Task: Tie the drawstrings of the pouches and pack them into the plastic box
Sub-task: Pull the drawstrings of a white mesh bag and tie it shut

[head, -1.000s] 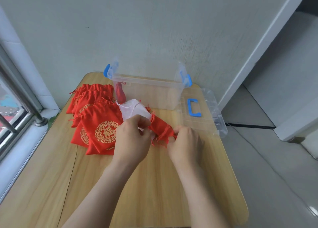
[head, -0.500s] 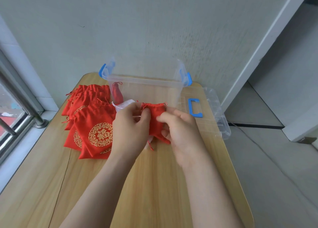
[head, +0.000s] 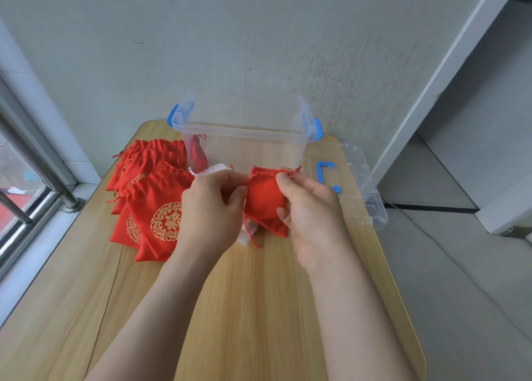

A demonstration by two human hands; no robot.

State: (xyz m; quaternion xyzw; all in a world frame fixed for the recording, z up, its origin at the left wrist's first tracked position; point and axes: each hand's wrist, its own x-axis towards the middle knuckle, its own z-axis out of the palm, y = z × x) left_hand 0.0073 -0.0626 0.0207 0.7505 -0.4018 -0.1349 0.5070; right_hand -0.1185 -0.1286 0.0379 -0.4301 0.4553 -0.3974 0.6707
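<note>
Red pouch (head: 266, 195) pinched between left hand (head: 211, 208) and right hand (head: 312, 211), drawstring (head: 292, 172) gripped at right fingertips (head: 283, 180), before the plastic box (head: 244, 139).

The pouch (head: 264, 196) is between the left hand (head: 211, 208) and right hand (head: 312, 208). Behind the hands stands the plastic box (head: 244, 133); the pile of pouches (head: 149, 190) lies left of the left hand, the lid (head: 362, 185) right of the right hand.
</note>
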